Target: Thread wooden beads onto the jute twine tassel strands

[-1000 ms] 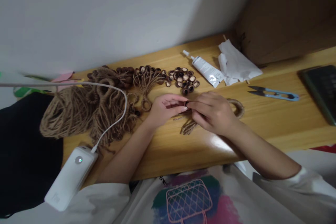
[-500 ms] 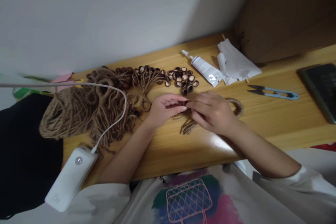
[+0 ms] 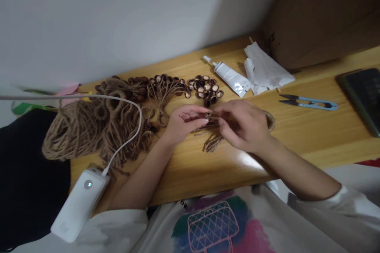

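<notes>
My left hand point(image 3: 181, 123) pinches a small brown nut shell point(image 3: 208, 115) between thumb and fingertips, over the middle of the table. Close beside it on the right, the bent fingers of my right hand point(image 3: 245, 120) hold a thin strand of jute twine point(image 3: 214, 118) that runs to the shell. Below both hands hang or lie loose twine ends point(image 3: 212, 143). A ring wrapped in twine point(image 3: 270, 120) shows partly from behind my right hand. Just beyond my fingers lies a cluster of halved nut shells point(image 3: 204, 87), dark outside and several with pale insides.
Left of my hands are a twine skein point(image 3: 73, 132), knotted twine pieces point(image 3: 118, 126) and a tassel with shells point(image 3: 163, 95). A white power bank point(image 3: 80, 201) trails a cable. Behind are a glue tube point(image 3: 233, 79) and crumpled white paper point(image 3: 267, 71); blue thread snips point(image 3: 311, 102) lie right.
My right hand's fingers have lifted and drawn slightly away from the shell, leaving it and the strand more visible. My left hand keeps its pinch almost in place.
</notes>
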A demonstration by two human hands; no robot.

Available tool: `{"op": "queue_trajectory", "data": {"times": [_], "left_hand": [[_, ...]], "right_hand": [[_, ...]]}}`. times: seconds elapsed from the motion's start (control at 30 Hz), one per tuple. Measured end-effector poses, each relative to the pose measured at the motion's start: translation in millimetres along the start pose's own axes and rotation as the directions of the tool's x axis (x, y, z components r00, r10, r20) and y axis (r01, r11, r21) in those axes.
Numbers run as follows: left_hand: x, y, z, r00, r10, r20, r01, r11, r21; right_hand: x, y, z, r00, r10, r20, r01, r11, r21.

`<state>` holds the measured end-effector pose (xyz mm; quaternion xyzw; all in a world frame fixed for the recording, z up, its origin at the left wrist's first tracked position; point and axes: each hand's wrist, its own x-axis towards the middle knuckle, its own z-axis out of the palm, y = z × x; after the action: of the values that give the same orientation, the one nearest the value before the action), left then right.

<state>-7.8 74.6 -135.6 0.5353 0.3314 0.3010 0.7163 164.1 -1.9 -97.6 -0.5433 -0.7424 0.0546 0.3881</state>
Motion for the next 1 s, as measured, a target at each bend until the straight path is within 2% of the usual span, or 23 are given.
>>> {"op": "queue_trajectory", "data": {"times": [0.2, 0.43, 0.63, 0.83, 0.93, 1.0], "left_hand": [[0.0, 2.2, 0.6, 1.0, 0.004, 0.014, -0.004, 1.0, -0.003], [0.3, 1.9, 1.5, 1.0, 0.007, 0.005, -0.006, 1.0, -0.022], [0.6, 1.5, 1.9, 1.0, 0.025, 0.016, -0.024, 0.997, -0.074], [0.8, 0.5, 1.8, 0.998, 0.05, 0.029, -0.046, 0.992, -0.117], [1.3, -1.3, 0.5, 0.999, 0.046, 0.026, -0.044, 0.995, -0.09], [1.7, -2.9, -0.5, 0.999, 0.044, 0.016, -0.043, 0.997, -0.058]], "right_hand": [[0.0, -1.5, -3.4, 0.974, 0.187, -0.125, -0.166, 0.973, 0.159], [-0.8, 3.4, 0.0, 0.908, 0.36, -0.216, -0.306, 0.92, 0.245], [3.0, 6.2, -1.2, 0.94, 0.265, -0.217, -0.217, 0.951, 0.22], [3.0, 7.1, -0.9, 0.942, 0.224, -0.249, -0.17, 0.961, 0.218], [3.2, 4.8, -2.4, 0.962, 0.18, -0.208, -0.128, 0.963, 0.239], [3.7, 3.4, -3.3, 0.985, 0.107, -0.134, -0.072, 0.967, 0.245]]}}
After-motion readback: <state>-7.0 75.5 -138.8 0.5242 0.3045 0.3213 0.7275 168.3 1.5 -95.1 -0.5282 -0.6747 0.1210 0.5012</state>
